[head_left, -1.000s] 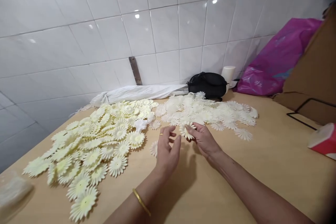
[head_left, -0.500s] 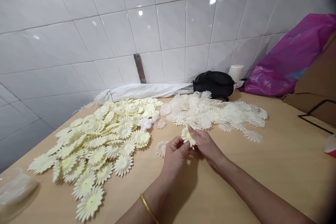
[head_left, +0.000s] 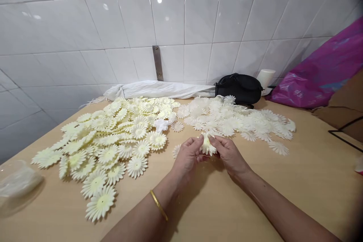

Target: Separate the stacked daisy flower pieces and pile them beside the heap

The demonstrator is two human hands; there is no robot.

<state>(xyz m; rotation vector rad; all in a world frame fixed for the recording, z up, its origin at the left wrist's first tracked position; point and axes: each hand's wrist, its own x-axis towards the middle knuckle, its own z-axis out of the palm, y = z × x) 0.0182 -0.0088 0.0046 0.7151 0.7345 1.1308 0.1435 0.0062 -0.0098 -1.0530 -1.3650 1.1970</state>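
Note:
A pale yellow artificial flower (head_left: 208, 146) is held above the table between both hands, its petals bunched. My left hand (head_left: 189, 155) pinches its left side, thumb on top. On the opposite side, the thumb and fingers of my right hand (head_left: 229, 155) close on it. Whether it is one petal layer or a stack, I cannot tell. Left of the hands spreads a heap of yellow flower pieces (head_left: 113, 140). Beyond them lies a pile of whiter flower pieces (head_left: 227, 118). One loose white flower piece (head_left: 176, 151) sits partly hidden behind my left hand.
A black case (head_left: 239, 89) and a white cylindrical container (head_left: 266, 79) stand by the tiled wall. White cloth (head_left: 164, 89) runs along the back edge. A purple bag (head_left: 317, 72) and cardboard (head_left: 346, 102) are at right, a clear plastic bag (head_left: 18, 181) at left.
Both thumbs now press the flower from either side, where earlier my left fingers gripped its lower edge. The flower has turned more face-on. The camera view has shifted slightly.

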